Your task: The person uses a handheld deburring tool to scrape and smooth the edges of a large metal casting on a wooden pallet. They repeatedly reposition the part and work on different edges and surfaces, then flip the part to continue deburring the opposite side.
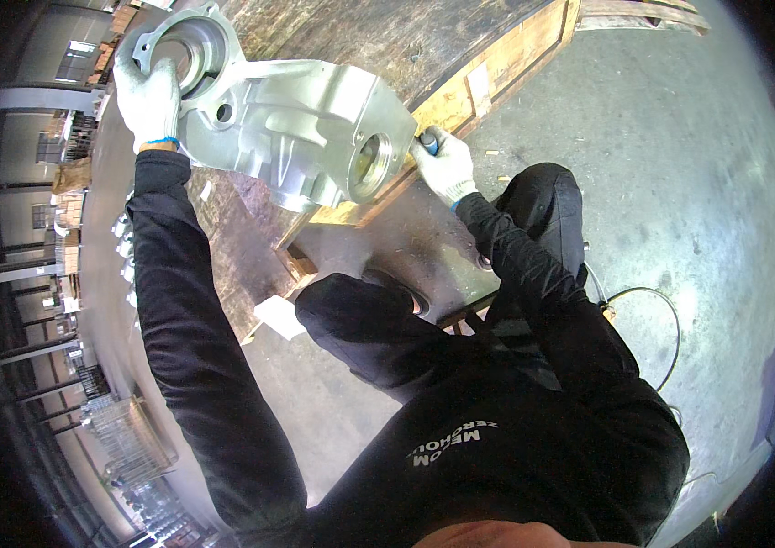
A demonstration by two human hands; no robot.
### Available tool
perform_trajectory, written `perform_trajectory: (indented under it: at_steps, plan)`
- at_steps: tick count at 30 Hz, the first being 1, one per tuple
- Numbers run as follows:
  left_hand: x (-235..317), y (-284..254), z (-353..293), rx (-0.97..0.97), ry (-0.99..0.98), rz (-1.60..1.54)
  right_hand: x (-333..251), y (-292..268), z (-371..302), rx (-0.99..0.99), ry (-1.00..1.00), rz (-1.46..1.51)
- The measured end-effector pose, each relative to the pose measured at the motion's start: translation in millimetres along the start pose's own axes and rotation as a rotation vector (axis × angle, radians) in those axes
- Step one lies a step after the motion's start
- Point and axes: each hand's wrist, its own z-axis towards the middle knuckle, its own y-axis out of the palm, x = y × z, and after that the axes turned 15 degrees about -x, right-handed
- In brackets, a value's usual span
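A large silvery cast metal housing (300,114) lies tilted over the wooden bench, its flanged ring end at the far left and a round bore at its right end. My left hand (150,99), in a white knit glove, grips the ring end, with the thumb reaching into the ring opening. Close to the bored right end is my right hand (447,171), gloved alike and closed around a small tool with a blue handle (429,142). The tool's tip cannot be made out, nor whether it touches the metal.
Under the housing is a worn wooden bench top (342,36) with a pale timber edge (497,68). A white sheet (279,317) lies near my knee. A dark hose or cable (677,333) curls across the grey floor at the right. Racks and stacked boxes (68,210) stand far left.
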Motion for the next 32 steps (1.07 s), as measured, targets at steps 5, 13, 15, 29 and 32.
perform_trajectory:
  at_steps: [5, 13, 15, 29, 32]
  plan:
    - [8.8, 0.3, -2.3, -0.009, -0.032, 0.076, 10.6, 8.9, 18.0, -0.031, -0.033, 0.006]
    - [17.9, -0.9, -1.8, -0.030, -0.058, 0.097, 26.7, 28.8, 30.9, -0.011, -0.146, 0.224]
    - [17.2, 0.5, -0.5, -0.016, -0.062, 0.045, 27.5, 30.0, 32.3, -0.024, -0.154, 0.275]
    - [4.2, -4.9, 7.5, 0.037, -0.044, 0.209, 29.8, 40.7, 28.9, -0.006, -0.243, 0.232]
    - [9.0, -2.3, 7.2, 0.064, 0.008, 0.245, 14.7, 40.5, 20.5, -0.020, -0.203, 0.375]
